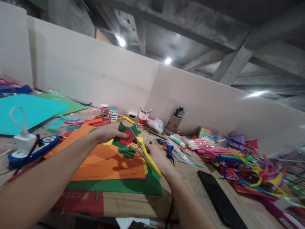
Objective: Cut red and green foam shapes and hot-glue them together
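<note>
My left hand (111,133) pinches a piece of dark green paper (122,127) together with a red disc (127,136) that lies against it. Yellow-handled scissors (149,156) are in my right hand (154,156), their blades pointing up and left at the right edge of the green paper. A smaller dark green cut piece (127,152) sits just below, over the stack of orange sheets (105,165). Under the orange stack lies a large green sheet (119,187), with some yellow paper showing between.
A black phone (219,197) lies at right, near a heap of colourful pipe cleaners (247,168). Behind are a blue glue gun (169,150), a glue stick (177,141), a bottle (175,121) and a red-white cup (143,117). A blue power strip (35,149) stands left.
</note>
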A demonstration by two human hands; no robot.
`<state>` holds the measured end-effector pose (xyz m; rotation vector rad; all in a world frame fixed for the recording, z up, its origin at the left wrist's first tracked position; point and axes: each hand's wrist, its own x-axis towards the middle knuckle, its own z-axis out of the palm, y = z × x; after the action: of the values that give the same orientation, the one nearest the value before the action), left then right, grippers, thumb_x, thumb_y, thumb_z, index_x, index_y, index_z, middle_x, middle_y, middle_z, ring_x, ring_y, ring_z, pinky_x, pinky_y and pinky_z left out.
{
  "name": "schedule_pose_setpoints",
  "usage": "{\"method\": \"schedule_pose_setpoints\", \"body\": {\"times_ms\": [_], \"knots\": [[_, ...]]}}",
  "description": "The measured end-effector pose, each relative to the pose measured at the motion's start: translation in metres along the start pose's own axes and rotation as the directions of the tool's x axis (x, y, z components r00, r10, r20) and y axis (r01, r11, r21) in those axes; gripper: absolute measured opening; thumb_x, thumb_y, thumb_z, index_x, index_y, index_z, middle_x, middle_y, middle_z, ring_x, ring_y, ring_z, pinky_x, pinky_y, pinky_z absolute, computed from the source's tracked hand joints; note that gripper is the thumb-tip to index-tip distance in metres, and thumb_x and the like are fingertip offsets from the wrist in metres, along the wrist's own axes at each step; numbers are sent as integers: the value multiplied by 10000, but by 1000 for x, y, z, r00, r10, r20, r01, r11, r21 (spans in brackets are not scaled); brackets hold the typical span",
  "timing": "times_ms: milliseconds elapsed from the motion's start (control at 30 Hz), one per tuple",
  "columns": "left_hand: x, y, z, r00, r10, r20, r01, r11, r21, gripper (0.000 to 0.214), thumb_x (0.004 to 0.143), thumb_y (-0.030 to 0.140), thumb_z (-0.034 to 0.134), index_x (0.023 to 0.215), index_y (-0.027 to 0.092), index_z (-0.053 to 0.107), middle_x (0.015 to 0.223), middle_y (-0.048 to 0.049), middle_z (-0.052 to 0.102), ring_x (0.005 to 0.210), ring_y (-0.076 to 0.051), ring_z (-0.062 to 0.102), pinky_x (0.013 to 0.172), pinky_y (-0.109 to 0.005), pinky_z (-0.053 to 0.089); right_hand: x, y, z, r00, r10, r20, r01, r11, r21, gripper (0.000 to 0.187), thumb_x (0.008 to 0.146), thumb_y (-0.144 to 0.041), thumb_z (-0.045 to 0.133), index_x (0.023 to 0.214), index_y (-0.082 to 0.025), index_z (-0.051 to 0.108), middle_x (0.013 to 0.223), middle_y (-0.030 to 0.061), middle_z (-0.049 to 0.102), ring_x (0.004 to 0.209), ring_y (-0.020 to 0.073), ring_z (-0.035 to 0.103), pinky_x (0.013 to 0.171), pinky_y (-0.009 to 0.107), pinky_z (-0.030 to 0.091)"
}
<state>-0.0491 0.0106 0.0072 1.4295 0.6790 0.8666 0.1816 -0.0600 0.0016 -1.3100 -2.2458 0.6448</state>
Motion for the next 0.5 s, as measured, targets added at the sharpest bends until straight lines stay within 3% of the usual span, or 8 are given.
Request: {"method": "schedule_pose_setpoints", "body": {"times_ms": [167, 233, 300, 400, 500], "knots": [[2, 0, -21, 976, -86, -198, 64, 991, -114, 233, 581, 227, 828, 769, 129, 732, 805, -115, 738, 676, -202, 676, 645, -313, 553, -5, 3, -20, 1000, 8, 3, -8, 999, 38, 304, 860, -485, 577, 879, -183, 607, 847, 17, 605, 757, 162, 525, 658, 265, 388], [1, 2, -27, 965, -107, -240, 62, 981, -186, 255, 571, 237, 834, 775, 120, 734, 827, -140, 741, 712, -231, 689, 689, -357, 563, -7, 4, -30, 997, 32, -67, -23, 992, 127, 276, 855, -468, 586, 883, -193, 598, 785, -4, 577, 696, 143, 514, 626, 258, 394], [-1, 5, -23, 972, -92, -218, 49, 979, -196, 287, 567, 243, 832, 811, 121, 740, 869, -149, 743, 767, -258, 696, 745, -397, 558, -7, 3, -34, 971, 68, -230, -13, 972, 233, 283, 817, -459, 637, 920, -206, 563, 713, -34, 517, 622, 121, 480, 573, 242, 390], [-3, 10, -4, 993, -29, -118, 23, 998, -51, 305, 571, 241, 819, 849, 138, 747, 853, -120, 741, 791, -261, 687, 750, -384, 542, -3, -1, -28, 888, 87, -452, 99, 923, 372, 427, 730, -428, 732, 1023, -229, 494, 738, -44, 527, 649, 124, 514, 595, 241, 432], [-3, 11, 20, 998, 46, -38, -40, 987, 153, 263, 548, 181, 802, 807, 180, 757, 797, -57, 731, 806, -242, 667, 707, -303, 516, 3, -4, -15, 882, 60, -467, 187, 865, 465, 505, 702, -390, 757, 1080, -252, 451, 909, 0, 596, 756, 143, 578, 672, 266, 475]]}}
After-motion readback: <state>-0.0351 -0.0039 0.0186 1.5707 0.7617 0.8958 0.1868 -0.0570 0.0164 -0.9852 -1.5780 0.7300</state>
